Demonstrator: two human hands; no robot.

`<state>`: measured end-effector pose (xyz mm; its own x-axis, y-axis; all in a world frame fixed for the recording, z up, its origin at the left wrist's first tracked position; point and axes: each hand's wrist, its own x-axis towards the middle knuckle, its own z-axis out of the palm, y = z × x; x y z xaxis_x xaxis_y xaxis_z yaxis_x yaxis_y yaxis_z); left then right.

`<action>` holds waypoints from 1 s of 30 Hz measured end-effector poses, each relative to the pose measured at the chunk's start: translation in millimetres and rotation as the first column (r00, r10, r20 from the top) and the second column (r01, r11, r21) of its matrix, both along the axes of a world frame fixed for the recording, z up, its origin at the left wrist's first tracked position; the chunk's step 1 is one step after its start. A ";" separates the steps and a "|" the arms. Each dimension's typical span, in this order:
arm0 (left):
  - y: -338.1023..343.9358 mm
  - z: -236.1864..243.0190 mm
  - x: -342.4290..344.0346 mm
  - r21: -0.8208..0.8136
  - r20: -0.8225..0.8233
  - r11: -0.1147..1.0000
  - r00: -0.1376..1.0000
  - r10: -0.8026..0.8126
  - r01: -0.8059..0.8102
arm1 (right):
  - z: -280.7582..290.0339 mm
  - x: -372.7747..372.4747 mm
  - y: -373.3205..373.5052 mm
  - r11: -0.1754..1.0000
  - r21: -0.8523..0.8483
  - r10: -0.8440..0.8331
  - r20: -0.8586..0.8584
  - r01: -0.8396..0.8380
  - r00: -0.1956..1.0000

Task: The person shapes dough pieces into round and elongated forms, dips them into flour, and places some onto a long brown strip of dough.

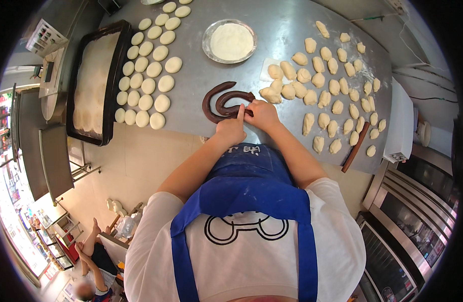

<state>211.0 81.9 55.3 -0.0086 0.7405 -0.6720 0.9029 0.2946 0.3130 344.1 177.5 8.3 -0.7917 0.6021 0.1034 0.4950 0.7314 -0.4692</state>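
A dark brown rope of paste (207, 105) lies curved back on itself on the metal table, near its front edge. My left hand (230, 131) is at the near bend of the rope, its index finger stretched forward against it and the other fingers curled round. Close beside it, my right hand (263, 116) is closed on the rope's right end, with the fingertips nearly meeting the left index finger. Just past my right hand sits a cluster of pale dough pieces (288, 90), some on a white sheet (264, 74).
Rows of flattened dough rounds (154, 69) line the left side, next to a dark-rimmed baking tray (112, 80). A metal bowl of flour (231, 42) stands behind the rope. Several dough lumps (337, 106) and a rolling pin (355, 146) lie on the right. A person (95, 269) sits at lower left.
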 end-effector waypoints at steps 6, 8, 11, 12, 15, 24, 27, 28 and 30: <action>-9.7 10.5 -23.1 -0.151 0.700 0.829 0.534 0.474 -0.538 | 33.7 15.7 13.4 0.021 -0.988 -0.637 0.104 0.152 0.764; -18.0 5.6 -26.1 -0.349 0.803 0.653 0.145 0.578 -0.672 | 35.5 20.6 12.0 -0.155 -0.987 -0.696 0.142 0.046 0.704; -21.9 18.2 -25.9 -0.679 0.704 0.368 -0.424 0.569 -0.635 | 19.6 19.7 7.6 -0.292 -0.954 -0.751 0.180 -0.074 0.635; -22.6 21.8 -26.1 -0.738 0.655 0.292 -0.540 0.528 -0.609 | 28.0 9.4 6.6 -0.348 -0.935 -0.788 0.256 -0.063 0.561; -24.6 24.4 -27.4 -0.760 0.630 0.233 -0.600 0.494 -0.607 | 69.3 -16.5 6.4 -0.456 -0.887 -0.820 0.390 -0.068 0.419; -18.8 48.1 -11.6 -0.705 0.690 0.299 -0.526 0.497 -0.643 | 16.3 16.5 14.5 -0.408 -0.562 -0.813 -0.134 -0.719 0.566; -19.2 63.1 -14.4 -0.764 0.641 0.357 -0.560 0.525 -0.538 | 99.9 -6.9 3.7 -0.403 -0.841 -0.867 0.224 -0.362 0.446; -18.7 65.6 -14.8 -0.796 0.604 0.376 -0.587 0.539 -0.475 | 106.9 -4.9 2.7 -0.371 -0.853 -0.867 0.177 -0.366 0.466; -18.0 65.4 -12.3 -0.793 0.608 0.363 -0.591 0.531 -0.489 | 106.2 -0.6 4.6 -0.342 -0.854 -0.859 0.116 -0.392 0.498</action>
<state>198.6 63.9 120.7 0.0736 0.7791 -0.6226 -0.8784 0.3463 0.3294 343.5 182.1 114.4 -0.5504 0.5134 -0.6583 -0.4029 -0.8540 -0.3292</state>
